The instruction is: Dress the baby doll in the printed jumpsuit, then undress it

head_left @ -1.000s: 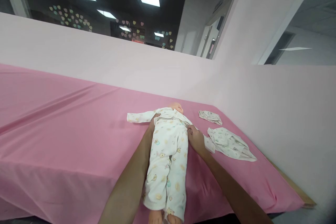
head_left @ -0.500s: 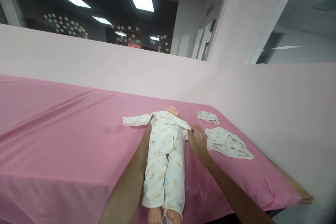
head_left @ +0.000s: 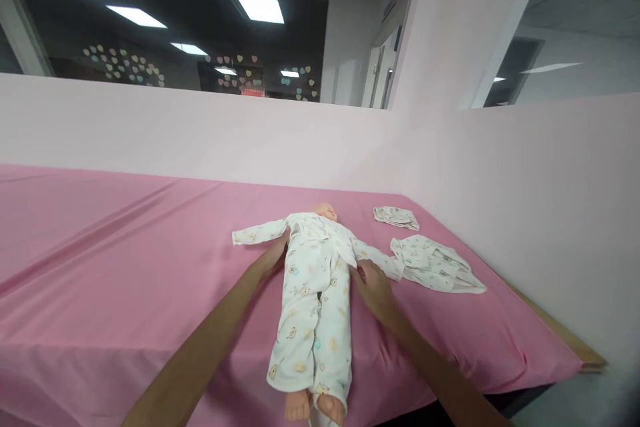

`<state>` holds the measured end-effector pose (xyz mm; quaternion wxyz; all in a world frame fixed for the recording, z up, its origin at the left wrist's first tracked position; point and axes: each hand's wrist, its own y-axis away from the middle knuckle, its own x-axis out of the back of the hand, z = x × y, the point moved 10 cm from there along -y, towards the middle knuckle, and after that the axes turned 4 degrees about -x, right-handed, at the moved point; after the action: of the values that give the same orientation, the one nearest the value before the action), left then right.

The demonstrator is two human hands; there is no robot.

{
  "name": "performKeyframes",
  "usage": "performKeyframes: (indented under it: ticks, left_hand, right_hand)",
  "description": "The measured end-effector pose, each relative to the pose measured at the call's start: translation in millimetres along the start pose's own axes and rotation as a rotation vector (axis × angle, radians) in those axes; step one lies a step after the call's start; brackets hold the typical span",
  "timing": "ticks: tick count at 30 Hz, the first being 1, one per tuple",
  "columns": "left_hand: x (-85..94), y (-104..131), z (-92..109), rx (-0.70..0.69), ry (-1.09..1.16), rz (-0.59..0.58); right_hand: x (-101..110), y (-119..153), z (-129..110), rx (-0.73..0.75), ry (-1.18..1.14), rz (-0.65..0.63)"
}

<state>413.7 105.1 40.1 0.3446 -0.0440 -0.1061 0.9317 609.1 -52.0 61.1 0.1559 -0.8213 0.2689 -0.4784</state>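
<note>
A baby doll point(head_left: 326, 211) lies on its back, feet toward me, in a white printed baby top point(head_left: 313, 224) and matching trousers point(head_left: 295, 307). Its sleeves stretch out to both sides. At the doll's left-of-view side, my left hand point(head_left: 277, 251) is closed at the edge of the top, with its fingertips partly hidden by the cloth. My right hand point(head_left: 374, 285) pinches the front flap of the top beside the doll's waist, just below the right-of-view sleeve. Both bare feet show below the trouser legs.
A loose white printed baby garment point(head_left: 435, 265) lies to the right, touching the sleeve end. Behind it is a folded printed cloth point(head_left: 396, 217). The pink-covered table point(head_left: 125, 267) meets pale walls behind and at the right, with windows above.
My right hand has drawn the top's flap down toward the waist, and the right-of-view sleeve now shows stretched out. My left hand has shifted slightly outward from beneath the top.
</note>
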Motion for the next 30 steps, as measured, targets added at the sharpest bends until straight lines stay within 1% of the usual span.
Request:
performKeyframes:
  ticks: [1,3,5,6,8,10,13,15,17,19,21,23,25,26,28,30]
  left_hand:
    - [8.2,8.0,1.0,0.027,-0.097,0.033]
    - [25.3,22.8,8.6,0.040,-0.358,0.125]
    - [35.2,31.6,22.1,-0.014,-0.572,0.214]
    - [37.0,33.0,27.7,-0.045,-0.630,0.248]
    - [37.0,30.0,34.5,-0.096,-0.664,0.292]
    - [33.9,22.0,37.9,-0.136,-0.672,0.303]
    - [35.4,14.7,42.2,-0.177,-0.747,0.352]
    - [40.4,19.4,44.3,-0.201,-0.841,0.389]
    - [42.8,31.4,42.9,-0.220,-0.994,0.362]
    - [42.0,48.6,36.5,-0.222,-1.204,0.278]
    - [38.1,68.1,29.2,-0.241,-1.363,0.180]
    - [30.2,83.7,22.3,-0.252,-1.461,0.088]
    - [22.1,90.6,17.6,-0.223,-1.473,0.039]
    - [19.6,90.3,16.8,-0.187,-1.439,0.043]
    - [17.4,84.8,18.0,-0.103,-1.315,0.099]
    - [13.8,76.8,23.2,-0.067,-1.186,0.161]
  right_hand:
    - [-2.6,0.3,0.7,0.001,-0.025,-0.032]
    - [-2.8,2.6,-6.6,0.027,-0.108,-0.058]
    - [3.6,6.3,-19.5,0.058,-0.215,-0.027]
    - [6.9,8.5,-26.1,0.072,-0.265,-0.012]
    - [9.7,12.9,-37.4,0.101,-0.327,-0.010]
    - [8.2,16.4,-42.6,0.114,-0.341,-0.031]
    - [3.0,19.3,-35.2,0.069,-0.345,-0.057]
    - [-2.9,20.9,-25.4,0.016,-0.338,-0.093]
    - [-9.8,22.9,-16.9,-0.025,-0.311,-0.145]
    - [-14.1,24.7,-12.4,-0.029,-0.268,-0.183]
    - [-14.7,25.1,-10.7,-0.006,-0.219,-0.183]
    - [-14.8,24.0,-9.8,0.020,-0.165,-0.160]
    - [-17.5,21.8,-8.7,0.033,-0.089,-0.137]
    - [-19.9,20.2,-8.1,0.033,-0.041,-0.127]
    - [-25.6,16.1,-7.7,0.026,0.050,-0.108]
    - [-31.7,11.3,-10.7,0.030,0.070,-0.101]
